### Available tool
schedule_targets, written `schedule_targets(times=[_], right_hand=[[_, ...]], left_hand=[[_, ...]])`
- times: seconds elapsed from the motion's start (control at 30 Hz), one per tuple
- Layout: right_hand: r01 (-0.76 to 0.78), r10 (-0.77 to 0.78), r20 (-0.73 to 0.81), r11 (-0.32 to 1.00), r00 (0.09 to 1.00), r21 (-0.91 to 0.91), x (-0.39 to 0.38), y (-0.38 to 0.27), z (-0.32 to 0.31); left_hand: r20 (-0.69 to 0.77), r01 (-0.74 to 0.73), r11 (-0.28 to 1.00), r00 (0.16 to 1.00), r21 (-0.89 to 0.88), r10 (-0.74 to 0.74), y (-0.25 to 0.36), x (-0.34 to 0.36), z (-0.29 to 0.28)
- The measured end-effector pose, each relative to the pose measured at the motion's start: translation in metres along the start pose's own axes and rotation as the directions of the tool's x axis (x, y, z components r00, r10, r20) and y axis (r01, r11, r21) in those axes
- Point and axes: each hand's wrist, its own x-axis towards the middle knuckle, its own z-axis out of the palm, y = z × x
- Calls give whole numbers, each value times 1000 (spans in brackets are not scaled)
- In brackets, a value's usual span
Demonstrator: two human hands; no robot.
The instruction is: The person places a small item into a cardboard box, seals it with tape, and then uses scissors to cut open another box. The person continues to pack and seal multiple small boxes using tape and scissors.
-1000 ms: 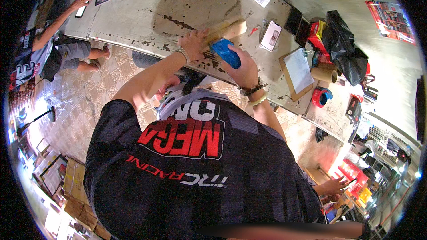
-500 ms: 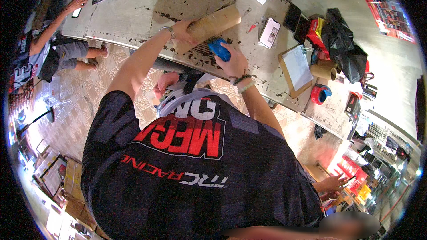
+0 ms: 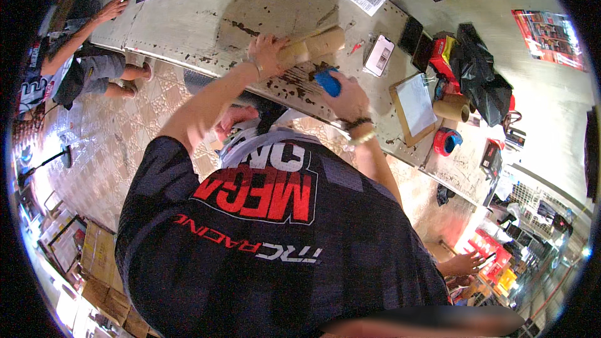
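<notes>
Item: brown roll (image 3: 316, 46), lying aslant near the front edge of the worn worktable (image 3: 188, 31).
Left hand (image 3: 267, 51): over the roll's left end, fingers bent across it; whether gripping or merely pressing, I cannot tell.
Right hand (image 3: 349, 97): closed around a blue item (image 3: 327, 81), kind unclear, just beside the roll.
Change: half a second ago the roll sat farther from the front edge; it is now nearer, and the blue item has shifted rightward. Apparent bearing: the roll is being repositioned, the blue item kept ready.
Adjacent: phone (image 3: 379, 55), clipboard (image 3: 414, 109), both to the right.
</notes>
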Motion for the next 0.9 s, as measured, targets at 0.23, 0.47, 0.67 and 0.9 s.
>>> schedule_targets(times=[0.23,0.47,0.67,0.9], right_hand=[[255,-215,-245,956,945,143,-63,28,-31],[461,-399,-304,871,865,171,-103,-4,-62],[390,-338,-244,898,909,207,-106,-18,-79],[302,-192,-307,880,932,366,-85,-23,-77]], left_hand=[[-307,-119,986,948,-117,78,38,-25,12],[299,407,-161,839,-899,454,63,-15,2],[272,584,-331,712,-742,647,53,-7,-21],[296,260,143,793,-955,533,27,85,-21]])
